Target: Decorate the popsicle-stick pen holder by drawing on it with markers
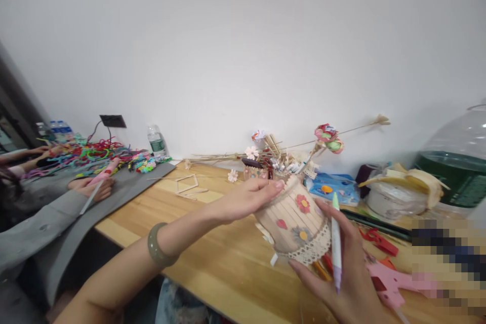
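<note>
Tilted between my hands is a pot clad in wooden craft sticks [290,220], painted with red and grey flowers and edged with lace trim. My left hand [252,197] grips its upper left side, thumb on the rim; a bangle circles that wrist. My right hand [347,268] is closed around the lower right side, fingertips at the lace. A marker pen [336,248] with a green and a purple end rests along the fingers of that hand. Just behind the pot stands a group of small containers with sticks and a paper flower [329,137].
To the right lie a pink glue gun [395,281], red scraps [379,240], a banana peel [410,182], a blue packet [336,187] and a large bottle [455,167]. At left, a co-worker's hand [100,190] holds a pink tool near colourful pipe cleaners [102,152]. A stick frame [187,183] lies mid-table.
</note>
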Tool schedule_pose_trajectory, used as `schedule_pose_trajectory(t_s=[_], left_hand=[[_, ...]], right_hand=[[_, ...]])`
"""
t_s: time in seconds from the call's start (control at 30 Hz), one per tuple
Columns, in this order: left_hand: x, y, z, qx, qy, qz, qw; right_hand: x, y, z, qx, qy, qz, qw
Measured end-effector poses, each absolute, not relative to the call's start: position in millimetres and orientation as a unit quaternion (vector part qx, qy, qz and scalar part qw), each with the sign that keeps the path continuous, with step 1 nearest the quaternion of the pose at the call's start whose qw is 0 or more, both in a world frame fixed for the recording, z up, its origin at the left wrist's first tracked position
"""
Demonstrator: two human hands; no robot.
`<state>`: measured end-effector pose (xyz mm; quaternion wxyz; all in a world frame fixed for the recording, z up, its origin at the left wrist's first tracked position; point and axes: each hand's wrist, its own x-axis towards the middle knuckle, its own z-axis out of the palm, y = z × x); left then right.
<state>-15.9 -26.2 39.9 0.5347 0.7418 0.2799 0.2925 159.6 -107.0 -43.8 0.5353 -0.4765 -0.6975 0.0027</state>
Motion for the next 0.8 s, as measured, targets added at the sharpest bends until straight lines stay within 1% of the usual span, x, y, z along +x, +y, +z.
schedule_pose_trajectory(t_s=[0.07, 0.13, 0.2, 0.3, 0.37, 0.4, 0.53, 0.67, 0.73, 0.8], left_hand=[[-18.5, -20.6, 40.4, 0.810, 0.235, 0.279, 0.459], [-19.5, -12.6, 37.7, 0.835, 0.203, 0.297, 0.417], [-18.6, -2.5, 32.6, 0.811, 0.190, 0.362, 0.418], [-15.0, 14.6, 23.3, 0.717, 0.207, 0.496, 0.445], [-11.7, 24.6, 15.2, 0.645, 0.219, 0.546, 0.488], [-9.7, 28.4, 10.1, 0.626, 0.222, 0.551, 0.506], [2.8, 31.0, -17.6, 0.604, 0.216, 0.510, 0.572], [21.7, 13.8, -42.1, 0.604, 0.184, 0.397, 0.666], [30.5, 2.4, -47.3, 0.589, 0.144, 0.315, 0.730], [36.7, -6.9, -48.0, 0.561, 0.115, 0.275, 0.772]], right_hand=[[162.2, -107.8, -44.3, -0.479, -0.663, 0.068, 0.572], [163.9, -107.4, -46.9, -0.468, -0.614, 0.166, 0.613], [165.7, -105.0, -52.3, -0.447, -0.561, 0.254, 0.649], [171.7, -97.7, -63.1, -0.412, -0.498, 0.342, 0.682], [177.2, -92.5, -67.3, -0.375, -0.470, 0.388, 0.698], [179.7, -90.4, -67.3, -0.362, -0.463, 0.401, 0.703], [183.9, -86.0, -55.7, -0.316, -0.456, 0.442, 0.705], [182.2, -81.5, -47.4, -0.236, -0.405, 0.508, 0.723], [182.6, -79.2, -47.9, -0.198, -0.375, 0.541, 0.726], [184.3, -78.4, -48.5, -0.191, -0.362, 0.551, 0.727]])
